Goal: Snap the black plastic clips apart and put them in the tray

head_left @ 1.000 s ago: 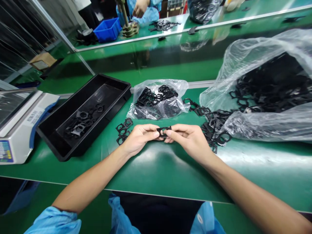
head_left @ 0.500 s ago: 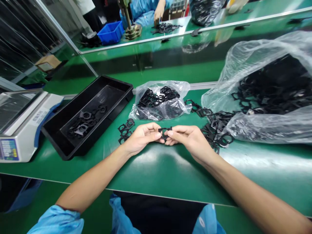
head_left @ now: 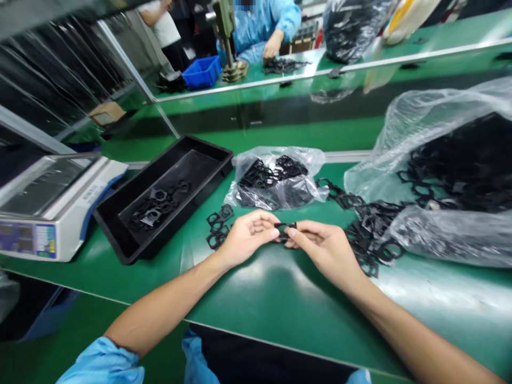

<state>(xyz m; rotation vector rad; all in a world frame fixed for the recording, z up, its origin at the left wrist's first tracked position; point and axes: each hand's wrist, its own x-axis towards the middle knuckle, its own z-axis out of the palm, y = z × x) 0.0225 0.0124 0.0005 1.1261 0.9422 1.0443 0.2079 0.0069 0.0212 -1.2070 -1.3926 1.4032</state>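
Between my two hands is a small black plastic part with a round opening [head_left: 282, 226]. My left hand [head_left: 251, 234] pinches its left side, and my right hand [head_left: 320, 242] grips its right side with thumb and fingers. Both hands are held just above the green table [head_left: 256, 304]. Left of my left hand lie several similar black parts [head_left: 218, 226]. A loose heap of them [head_left: 376, 218] spreads beside my right hand. Behind my hands stands a clear plastic bag [head_left: 276, 181] filled with such parts.
A black tray [head_left: 160, 234] with several parts inside sits at left, next to a weighing scale [head_left: 52, 208]. A large clear bag [head_left: 440, 234] of black parts lies open at right. Across a low divider, a co-worker's hand [head_left: 273, 45] touches parts near a blue bin [head_left: 202, 72].
The view has shifted, so everything appears lower and farther right. Both hands still hold the black part, at a slightly different tilt.
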